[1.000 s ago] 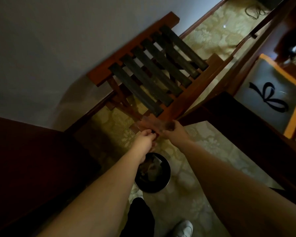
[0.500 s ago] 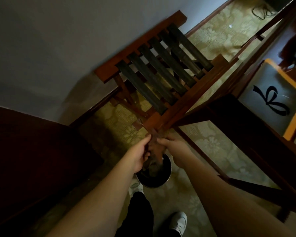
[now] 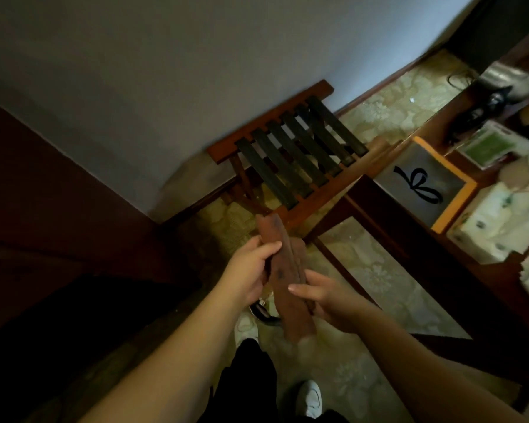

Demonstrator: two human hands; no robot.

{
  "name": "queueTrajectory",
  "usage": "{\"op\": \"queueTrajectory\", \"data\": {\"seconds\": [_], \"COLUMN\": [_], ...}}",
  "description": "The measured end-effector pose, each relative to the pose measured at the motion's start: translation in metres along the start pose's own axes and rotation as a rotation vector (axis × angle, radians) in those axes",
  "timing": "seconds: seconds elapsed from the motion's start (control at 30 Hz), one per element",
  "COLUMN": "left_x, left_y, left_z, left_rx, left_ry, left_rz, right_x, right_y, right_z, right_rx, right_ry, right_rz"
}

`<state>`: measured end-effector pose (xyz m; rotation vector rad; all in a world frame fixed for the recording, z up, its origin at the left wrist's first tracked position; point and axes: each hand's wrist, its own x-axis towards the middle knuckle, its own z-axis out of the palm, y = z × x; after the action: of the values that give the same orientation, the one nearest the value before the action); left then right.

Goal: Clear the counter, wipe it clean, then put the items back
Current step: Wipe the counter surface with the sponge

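Both hands are in view in the lower centre, and between them they hold a folded brown cloth (image 3: 283,270), stained with a few dark spots and lying as a long strip from upper left to lower right. The left hand (image 3: 249,274) grips the cloth's left edge near its upper half, its fingers (image 3: 268,250) curled onto the fabric. The right hand (image 3: 327,300) supports the cloth from the right and beneath, with the thumb laid across the top surface and the remaining fingers wrapped under the strip; both sets of fingers are closed on the cloth. The cloth is held in the air over the patterned floor (image 3: 376,270), not on any surface. Directly below it, largely hidden by the cloth and the left wrist, part of a dark round bin (image 3: 264,314) shows on the floor. Two white shoes (image 3: 310,398) and dark trousers appear at the bottom edge. A wooden rack with dark slats (image 3: 290,157) stands against the pale wall (image 3: 196,71) beyond the hands. To the right, a dark wooden tabletop (image 3: 416,239) carries a grey board with an orange border and a black ribbon mark (image 3: 425,184), white printed packs (image 3: 495,224) just beside it, and a green-and-white package (image 3: 489,145) further back. The objects at the far right edge are blurred and cannot be identified. A dark wooden panel (image 3: 58,193) fills the left side.
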<state>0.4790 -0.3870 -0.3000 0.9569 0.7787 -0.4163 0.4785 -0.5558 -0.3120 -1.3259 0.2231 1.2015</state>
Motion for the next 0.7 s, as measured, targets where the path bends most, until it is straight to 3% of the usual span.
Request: {"op": "queueTrajectory", "data": {"seconds": [0.27,0.47,0.6,0.7], "left_x": [-0.133,-0.215,-0.277,-0.316], "left_y": [-0.020,-0.043,-0.055,-0.068], "left_z": [0.034,0.041,0.039,0.021], "left_rx": [0.189,0.379,0.810,1.226], "left_ry": [0.125,0.326,0.431,0.398], "left_rz": [0.469,0.795,1.054,1.163], "right_x": [-0.103,-0.163,-0.193,-0.210], "right_y": [0.013,0.018,0.009,0.006], "right_z": [0.023,0.056,0.086,0.108], "right_rx": [-0.087,0.034,0.219,0.233], "right_ry": [0.070,0.033,-0.158,-0.338], "right_rz": [-0.124,-0.123,-0.118,-0.110]}}
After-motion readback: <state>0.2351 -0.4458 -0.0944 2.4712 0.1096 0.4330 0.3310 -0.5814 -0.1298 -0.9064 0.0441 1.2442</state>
